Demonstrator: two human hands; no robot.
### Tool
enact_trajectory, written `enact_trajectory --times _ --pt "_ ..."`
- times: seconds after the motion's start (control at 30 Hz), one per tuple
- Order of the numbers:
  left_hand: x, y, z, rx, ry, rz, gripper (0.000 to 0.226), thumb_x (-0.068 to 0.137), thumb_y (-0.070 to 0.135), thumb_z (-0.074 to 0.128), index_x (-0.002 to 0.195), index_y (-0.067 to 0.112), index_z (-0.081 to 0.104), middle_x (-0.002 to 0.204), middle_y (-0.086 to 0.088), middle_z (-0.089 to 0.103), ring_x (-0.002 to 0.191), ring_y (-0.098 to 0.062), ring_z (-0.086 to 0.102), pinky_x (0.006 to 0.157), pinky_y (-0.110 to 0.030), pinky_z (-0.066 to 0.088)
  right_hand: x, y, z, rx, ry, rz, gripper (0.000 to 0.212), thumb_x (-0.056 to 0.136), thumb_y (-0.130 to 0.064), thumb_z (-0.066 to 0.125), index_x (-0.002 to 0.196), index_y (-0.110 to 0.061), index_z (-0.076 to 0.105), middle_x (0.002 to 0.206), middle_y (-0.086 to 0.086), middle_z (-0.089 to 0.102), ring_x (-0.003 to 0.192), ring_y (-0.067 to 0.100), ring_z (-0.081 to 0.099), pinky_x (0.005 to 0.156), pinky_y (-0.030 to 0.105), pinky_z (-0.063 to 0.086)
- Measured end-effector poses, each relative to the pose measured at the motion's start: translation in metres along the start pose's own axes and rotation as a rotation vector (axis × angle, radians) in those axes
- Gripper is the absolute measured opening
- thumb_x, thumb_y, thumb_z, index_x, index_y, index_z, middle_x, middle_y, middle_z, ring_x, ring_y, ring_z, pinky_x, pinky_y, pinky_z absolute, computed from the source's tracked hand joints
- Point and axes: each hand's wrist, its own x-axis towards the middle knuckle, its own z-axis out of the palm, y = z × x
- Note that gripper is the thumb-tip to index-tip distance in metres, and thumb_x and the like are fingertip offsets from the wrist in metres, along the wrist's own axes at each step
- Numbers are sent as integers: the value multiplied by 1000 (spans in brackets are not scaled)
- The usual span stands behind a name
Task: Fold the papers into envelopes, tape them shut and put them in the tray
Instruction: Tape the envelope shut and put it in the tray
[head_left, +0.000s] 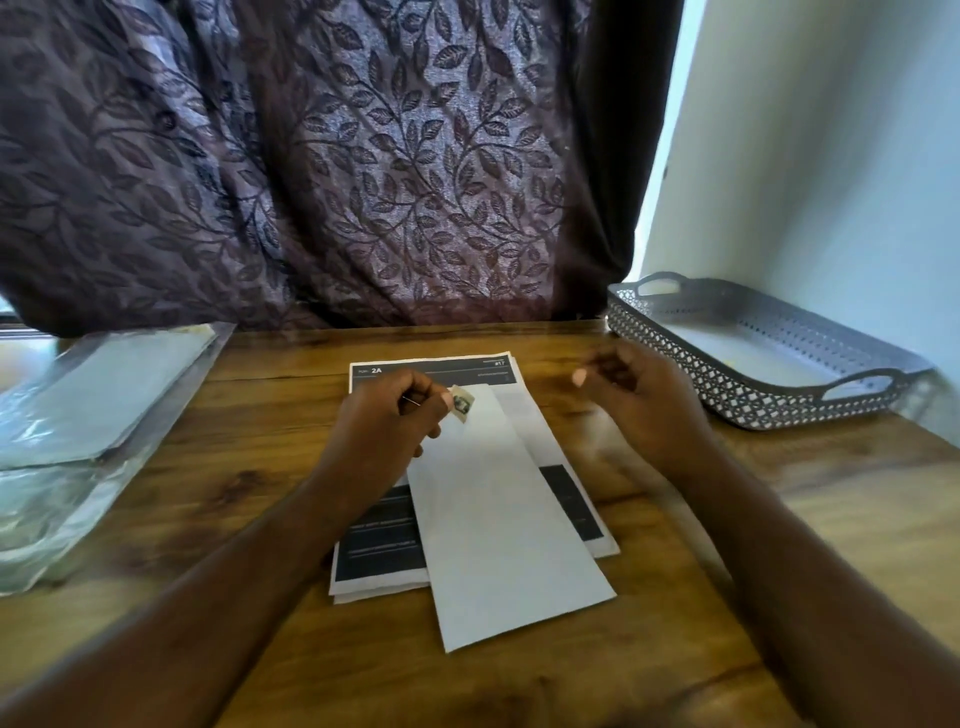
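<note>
Left hand (387, 415) pinched small tape piece (462, 402) at top of folded paper (498, 509); right hand (639, 400), blurred, hung loosely curled, seemingly empty.

The table (249, 447) is grained wood with a soft sheen. The folded paper (498, 519) and the printed sheets (379, 556) are matt. The tray (675, 353) looks like perforated grey plastic (dull, not shiny). The curtain (389, 182) is faintly lustrous cloth, and the plastic sleeve (104, 395) is glossy.

Soft daylight — right hand (641, 402) motion-blurred
</note>
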Motion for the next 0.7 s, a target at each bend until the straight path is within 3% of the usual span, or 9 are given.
enact_trajectory --times 0.1,0.2,0.3,0.43,0.53,0.7 --pt "-4 1 0 -39 11 -26 13 98 21 59 88 20 66 83 -1 70 77 -19 68 65 -37 59 -13 -33 30 156 -181 -41 18 90 -42 68 91 -24 70 81 -8 70 75 7 65 67 27 54" --pt "-6 0 2 -81 32 -54 11 98 22 60 93 17 68 83 -1 70 75 -16 69 63 -38 58 -20 -49 54 190 -271 -139 24 86 -45 72 86 -22 67 77 -5 66 70 12 61 60 27 51" --pt "-6 1 6 -132 44 -90 12 98 22 61 96 14 69 85 -3 71 73 -16 69 62 -34 58 -15 -48 63 222 -261 -194 17 86 -33 76 87 -18 68 76 -7 65 67 8 58 59 24 50" --pt "-6 5 8 -217 21 -118 15 98 21 60 100 9 69 91 -5 72 77 -18 71 62 -28 58 -8 -40 62 307 -269 -119 5 90 -14 71 93 -10 70 80 2 70 71 17 68 70 37 60" --pt "-4 0 8 -262 -11 -140 11 96 24 62 101 18 70 98 -3 74 86 -18 72 70 -30 60 2 -35 59 343 -264 -30 5 93 -11 66 93 -8 69 83 3 73 71 13 68 67 28 57" --pt "10 -9 1 182 133 20 17 94 29 66 109 23 71 103 13 69 88 3 62 73 -6 45 38 -18 66 353 -273 212 17 100 -18 58 95 -6 69 89 12 72 73 22 65 62 32 53"
